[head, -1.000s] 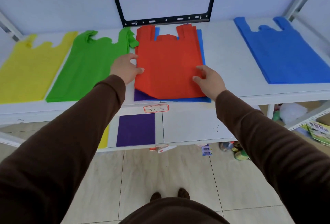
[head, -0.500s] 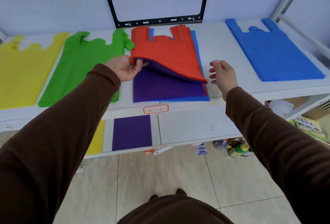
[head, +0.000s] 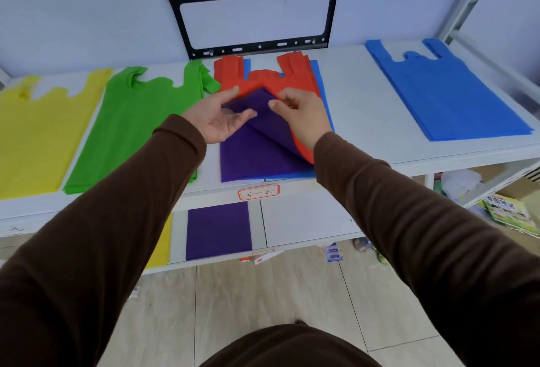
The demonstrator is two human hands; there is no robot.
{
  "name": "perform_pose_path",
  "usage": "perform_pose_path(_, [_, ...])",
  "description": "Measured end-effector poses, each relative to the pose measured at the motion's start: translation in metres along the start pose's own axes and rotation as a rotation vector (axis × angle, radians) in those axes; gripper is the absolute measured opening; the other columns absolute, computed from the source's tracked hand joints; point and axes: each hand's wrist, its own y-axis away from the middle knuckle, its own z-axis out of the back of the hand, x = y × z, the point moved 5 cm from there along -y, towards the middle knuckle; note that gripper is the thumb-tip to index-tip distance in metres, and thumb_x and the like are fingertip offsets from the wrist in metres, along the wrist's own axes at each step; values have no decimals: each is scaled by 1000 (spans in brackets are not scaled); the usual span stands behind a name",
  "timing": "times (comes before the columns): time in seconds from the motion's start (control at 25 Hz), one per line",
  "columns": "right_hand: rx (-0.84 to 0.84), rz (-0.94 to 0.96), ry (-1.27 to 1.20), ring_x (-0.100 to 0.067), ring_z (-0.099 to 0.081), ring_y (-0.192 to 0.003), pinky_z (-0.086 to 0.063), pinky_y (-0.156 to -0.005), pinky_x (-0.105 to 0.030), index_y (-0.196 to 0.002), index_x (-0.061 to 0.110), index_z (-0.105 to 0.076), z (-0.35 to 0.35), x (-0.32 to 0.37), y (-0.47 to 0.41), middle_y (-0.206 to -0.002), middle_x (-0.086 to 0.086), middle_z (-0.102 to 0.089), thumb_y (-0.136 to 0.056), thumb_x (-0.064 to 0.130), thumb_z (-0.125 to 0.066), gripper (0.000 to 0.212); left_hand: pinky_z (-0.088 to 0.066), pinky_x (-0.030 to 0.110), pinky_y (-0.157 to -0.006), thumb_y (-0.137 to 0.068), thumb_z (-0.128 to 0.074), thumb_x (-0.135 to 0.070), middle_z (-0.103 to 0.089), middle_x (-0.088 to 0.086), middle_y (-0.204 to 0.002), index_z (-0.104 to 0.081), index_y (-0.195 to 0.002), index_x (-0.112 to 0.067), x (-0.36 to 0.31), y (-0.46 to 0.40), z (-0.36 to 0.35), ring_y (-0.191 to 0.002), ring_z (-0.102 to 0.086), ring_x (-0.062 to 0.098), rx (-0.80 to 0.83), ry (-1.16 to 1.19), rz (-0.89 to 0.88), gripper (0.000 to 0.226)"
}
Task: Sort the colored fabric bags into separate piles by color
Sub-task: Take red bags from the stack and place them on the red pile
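I see the middle stack on the white shelf: an orange bag peeled back, with a purple bag under it. My left hand lies palm-up with loose fingers, seemingly cradling the lifted purple corner. My right hand pinches the folded edge.

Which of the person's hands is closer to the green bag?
Left. The left hand sits at the mixed stack's left edge, just right of the green bag; the right hand is farther right, over the red bag, pinching the lifted fabric.
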Motion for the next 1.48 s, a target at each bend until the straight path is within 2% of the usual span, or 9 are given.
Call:
perform_pose_path(0.2, [69, -277, -423, -4, -58, -58, -45, -57, -20, -76, 15, -70, 2, -9, 7, -67, 6, -67, -96, 30, -59, 27, -61, 36, -71, -85, -73, -25, -53, 25, -127, -39, -137, -1, 7, 1, 10, -102, -65, 32, -33, -106, -38, 67])
perform_pose_path(0.36, [68, -406, -428, -10, -55, -65, -43, -61, -24, -74, 23, -68, -1, -14, 11, -70, 5, -62, -91, 32, -63, 19, -60, 45, -76, -80, -78, -24, -46, 22, -128, -50, -131, -14, 12, 3, 1, -110, -60, 39, -33, -130, -21, 60])
perform_pose_path(0.56, [91, -375, -505, -5, -58, -56, -46, -51, -15, -71, 22, -66, -5, -7, 19, -64, 6, -65, -95, 27, -59, 25, -60, 44, -76, -82, -74, -21, -63, 14, -118, -59, -121, -15, 15, 9, -3, -101, -67, 30, -23, -182, -23, 43])
perform_pose_path(0.76, [114, -413, -497, -6, -60, -63, -47, -60, -20, -82, 23, -71, -9, -9, 23, -69, 9, -67, -93, 33, -60, 19, -55, 23, -59, -92, -56, -18, -71, -2, -72, -62, -99, -15, 16, 21, 1, -74, -63, 16, -116, -372, -83, 10])
perform_pose_path(1.0, [54, -393, -523, -5, -58, -61, -47, -56, -16, -83, 21, -71, -8, -4, 28, -70, 6, -66, -94, 32, -59, 20, -37, 28, -103, -92, -59, -21, -45, -1, -131, -38, -141, -12, 2, 17, 16, -114, -43, 14, -332, -476, -361, 54])
perform_pose_path(1.16, [107, -367, -480, -12, -61, -79, -48, -70, -24, -94, 17, -73, -5, 0, 26, -87, 2, -70, -93, 40, -58, 28, -56, 46, -85, -84, -66, -53, -51, 25, -131, -27, -148, -12, 17, 10, 11, -109, -62, 38, -140, -139, -90, 86])
perform_pose_path(1.28, [273, -328, -351, -12, -65, -93, -51, -82, -28, -101, 22, -76, 1, -3, 30, -102, 9, -75, -95, 54, -47, 44, -54, 51, -91, -76, -60, -71, -63, 18, -127, -43, -141, -10, 29, 9, 0, -110, -65, 37, 34, -136, 101, 90])
perform_pose_path(1.4, [50, -436, -376, -13, -64, -88, -50, -82, -32, -102, 18, -75, 39, -31, 32, -101, 3, -75, -96, 51, -47, 44, -61, 40, -75, -98, -54, -22, -72, 12, -102, -49, -137, -10, 31, 5, -4, -93, -70, 26, -10, -246, 30, 41])
perform_pose_path(1.48, [-106, -469, -272, -14, -60, -82, -49, -75, -31, -96, 17, -74, 68, -52, 37, -91, 0, -72, -96, 48, -47, 41, -62, 32, -65, -98, -42, 4, -69, 17, -102, -47, -134, -3, 29, 4, -5, -81, -74, 29, -21, -213, 7, 37])
